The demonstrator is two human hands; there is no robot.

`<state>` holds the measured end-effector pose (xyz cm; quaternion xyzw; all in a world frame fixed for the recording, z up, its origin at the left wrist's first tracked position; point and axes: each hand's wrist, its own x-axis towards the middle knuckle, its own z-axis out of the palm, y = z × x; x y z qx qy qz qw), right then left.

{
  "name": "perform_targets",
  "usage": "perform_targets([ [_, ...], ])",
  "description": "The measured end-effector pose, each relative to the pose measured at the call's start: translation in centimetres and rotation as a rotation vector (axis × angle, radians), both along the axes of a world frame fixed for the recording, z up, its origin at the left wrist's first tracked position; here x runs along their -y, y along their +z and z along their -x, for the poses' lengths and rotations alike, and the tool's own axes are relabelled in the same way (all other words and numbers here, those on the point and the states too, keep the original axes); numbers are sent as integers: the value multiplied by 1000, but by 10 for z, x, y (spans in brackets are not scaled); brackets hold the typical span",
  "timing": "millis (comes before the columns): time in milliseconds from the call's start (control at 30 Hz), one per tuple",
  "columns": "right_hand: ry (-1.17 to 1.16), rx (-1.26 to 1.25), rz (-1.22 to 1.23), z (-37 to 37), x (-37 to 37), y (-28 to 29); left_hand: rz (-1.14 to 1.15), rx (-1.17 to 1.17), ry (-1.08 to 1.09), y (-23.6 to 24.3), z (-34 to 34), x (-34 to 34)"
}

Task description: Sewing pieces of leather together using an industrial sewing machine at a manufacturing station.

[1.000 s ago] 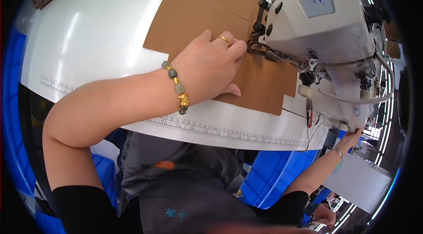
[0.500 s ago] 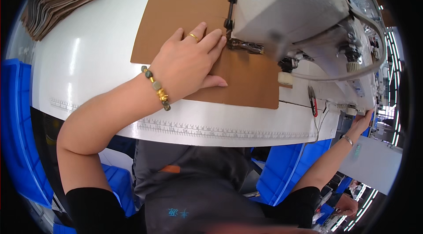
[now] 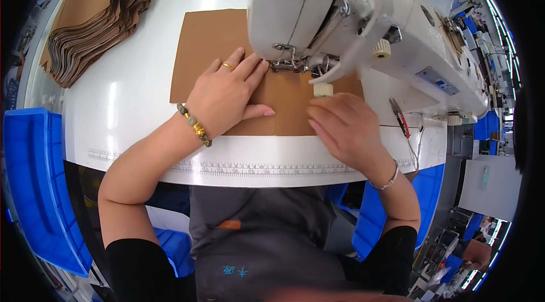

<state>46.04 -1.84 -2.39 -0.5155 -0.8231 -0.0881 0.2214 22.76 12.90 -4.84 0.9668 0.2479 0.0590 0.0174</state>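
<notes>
A brown leather-like sheet lies on the white sewing table, partly under the head of a white sewing machine. My left hand rests flat on the sheet with fingers spread, fingertips close to the presser foot. A straight line runs down the sheet from near the foot to its front edge. At the sheet's right part is my right hand, fingers loosely bent and thumb a little apart, below a white roller-like part. No object shows in its grasp.
A stack of brown pieces lies at the far left. Red-handled thread snips rest right of the sheet. Along the table's front edge runs a printed ruler. Blue bins stand at the left and below the right edge.
My right hand has left the machine's far right end and come over to the sheet. The left hand stays flat on it. The whole view has shifted, showing more of the machine.
</notes>
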Motion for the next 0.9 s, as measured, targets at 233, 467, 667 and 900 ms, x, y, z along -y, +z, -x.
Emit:
perform_targets([
  [233,48,-34,88,34,-24,-34,42,-1,-10,-1,0,-3],
  [467,31,-3,74,34,-24,-36,19,18,-7,-6,2,-4],
  [667,42,-13,50,34,-26,-32,43,59,-19,-4,0,-5],
  [900,46,-31,62,31,-27,-36,21,68,-11,-8,-1,-7],
])
